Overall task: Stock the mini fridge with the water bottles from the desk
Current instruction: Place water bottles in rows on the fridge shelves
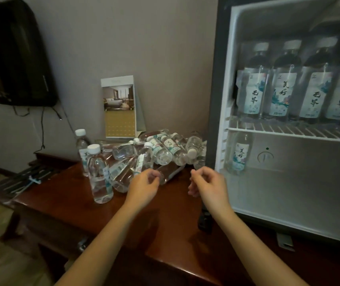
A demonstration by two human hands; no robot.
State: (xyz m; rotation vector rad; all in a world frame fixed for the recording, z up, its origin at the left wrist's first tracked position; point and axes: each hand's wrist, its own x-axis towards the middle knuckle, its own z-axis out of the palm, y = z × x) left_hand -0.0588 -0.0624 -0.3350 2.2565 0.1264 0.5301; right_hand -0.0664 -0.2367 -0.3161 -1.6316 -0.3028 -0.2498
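A pile of clear water bottles (pixel 160 150) with white caps lies on the dark wooden desk (pixel 65 205), and two more bottles (pixel 98 174) stand upright at its left. The open mini fridge (pixel 288 182) fills the right side. Several labelled bottles (pixel 282 83) stand in a row on its upper wire shelf (pixel 293 133), and a single bottle (pixel 239 153) stands at the left of the lower compartment. My left hand (pixel 144 186) hovers just in front of the pile, fingers loosely curled, holding nothing. My right hand (pixel 208 184) hovers beside the fridge's left edge, also loosely curled and holding nothing.
A hotel brochure stand (pixel 119 106) leans against the wall behind the pile. A dark wall-mounted TV (pixel 14 54) hangs at the upper left with cables below it. Dark rods and a blue-white item (pixel 30 178) lie at the desk's left end.
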